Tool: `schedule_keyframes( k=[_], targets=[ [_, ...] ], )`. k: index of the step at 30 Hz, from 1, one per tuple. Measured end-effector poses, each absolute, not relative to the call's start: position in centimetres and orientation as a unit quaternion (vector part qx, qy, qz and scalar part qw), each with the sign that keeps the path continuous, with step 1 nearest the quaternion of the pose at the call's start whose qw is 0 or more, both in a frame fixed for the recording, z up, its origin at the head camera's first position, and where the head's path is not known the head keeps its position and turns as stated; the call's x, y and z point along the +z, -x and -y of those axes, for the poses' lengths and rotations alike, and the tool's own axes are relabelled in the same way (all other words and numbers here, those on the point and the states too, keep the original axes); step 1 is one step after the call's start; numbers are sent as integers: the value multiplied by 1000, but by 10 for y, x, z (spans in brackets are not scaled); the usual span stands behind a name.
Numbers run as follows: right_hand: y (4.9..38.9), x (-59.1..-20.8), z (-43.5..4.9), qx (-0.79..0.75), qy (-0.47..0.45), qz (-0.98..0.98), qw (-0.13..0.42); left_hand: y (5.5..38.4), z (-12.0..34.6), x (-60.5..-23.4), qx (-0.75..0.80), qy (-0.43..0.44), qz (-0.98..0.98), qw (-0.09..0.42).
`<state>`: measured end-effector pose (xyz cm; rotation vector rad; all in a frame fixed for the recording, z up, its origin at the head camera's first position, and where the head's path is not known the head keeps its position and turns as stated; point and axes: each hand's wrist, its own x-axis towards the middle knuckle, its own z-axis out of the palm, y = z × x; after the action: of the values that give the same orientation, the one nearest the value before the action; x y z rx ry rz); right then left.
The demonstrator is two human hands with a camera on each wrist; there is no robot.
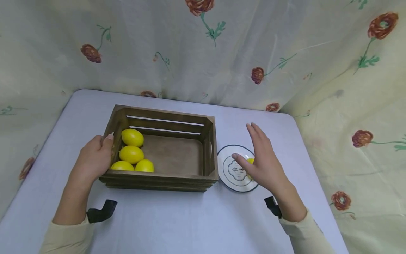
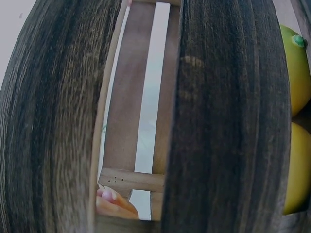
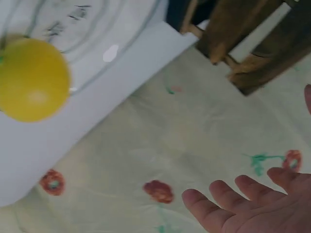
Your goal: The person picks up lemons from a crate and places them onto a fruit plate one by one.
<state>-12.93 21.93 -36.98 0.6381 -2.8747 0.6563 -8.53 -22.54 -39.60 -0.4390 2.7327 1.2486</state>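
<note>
My left hand [image 1: 94,157] grips the left end wall of a brown slatted wooden crate [image 1: 177,176], thumb over the top edge. In the left wrist view, fingertips [image 2: 115,205] show beyond the crate's dark slats. Several yellow lemons [image 1: 132,137] lie along the crate's left side. Just right of the crate is a white plate [image 1: 227,171] with dark rings and printed characters. One lemon [image 3: 34,80] rests on that plate, mostly hidden behind my right hand [image 1: 268,165] in the head view. The right hand is held above the plate, fingers extended, holding nothing.
Both the crate and the plate stand on a table with a white cloth [image 1: 177,222]. A floral curtain [image 1: 228,53] hangs behind the table and along its sides. Black straps [image 1: 102,211] are on both wrists.
</note>
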Motion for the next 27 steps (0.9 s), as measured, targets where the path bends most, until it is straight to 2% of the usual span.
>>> schedule_keyframes(
  k=[7,12,19,24,27],
  targets=[
    [135,-331,-184,240,-271,929,73,82,229,-397,417,146,-896,48],
    [141,-312,-158,206,-322,923,51,84,226,-398,427,146,-892,34],
    [154,-293,-116,136,-411,900,54,85,225,-395,421,151,-894,34],
    [162,-289,-80,78,-463,883,30,83,225,-396,420,155,-893,32],
    [168,-291,-57,46,-488,872,-6,83,224,-397,422,159,-892,29]
  ],
)
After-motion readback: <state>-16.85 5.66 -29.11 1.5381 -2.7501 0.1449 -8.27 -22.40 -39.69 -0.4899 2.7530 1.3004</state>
